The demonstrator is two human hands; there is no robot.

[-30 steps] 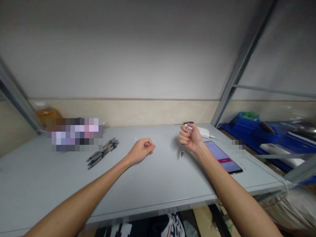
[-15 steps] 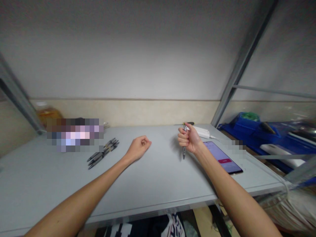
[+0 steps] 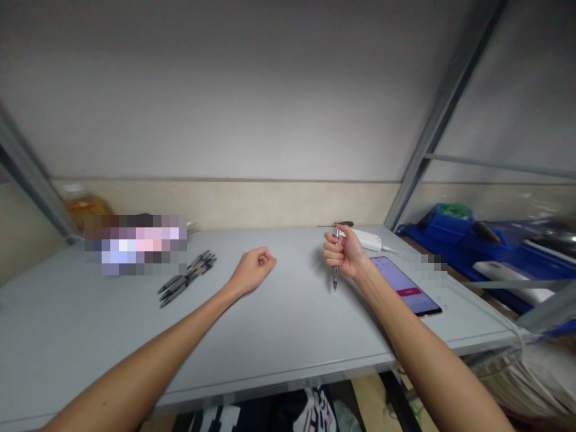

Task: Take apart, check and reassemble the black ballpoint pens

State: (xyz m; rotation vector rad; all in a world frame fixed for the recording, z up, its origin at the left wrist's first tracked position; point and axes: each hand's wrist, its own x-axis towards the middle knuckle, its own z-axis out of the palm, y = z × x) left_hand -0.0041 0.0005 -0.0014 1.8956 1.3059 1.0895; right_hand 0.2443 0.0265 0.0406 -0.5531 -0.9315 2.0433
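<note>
My right hand (image 3: pixel 342 251) is wrapped round a grey pen (image 3: pixel 335 281), held upright with its tip pointing down and the thumb at its top end. The pen's middle is hidden by the fingers. My left hand (image 3: pixel 252 270) rests on the grey table (image 3: pixel 279 336), its fingers curled closed with nothing visible in them. To the left of that hand, several similar pens (image 3: pixel 188 279) lie side by side in a slanted bundle.
Beside my right forearm lies a phone (image 3: pixel 407 288) with a lit screen. Behind my right hand are a white power strip (image 3: pixel 366 240) and a screwdriver (image 3: pixel 344 224). A jar (image 3: pixel 87 207) stands at the back left near a blurred-out patch. Blue bins (image 3: pixel 450 227) sit beyond the right frame post.
Both hands keep their place and grip. The view has shifted very slightly; nothing else has visibly moved.
</note>
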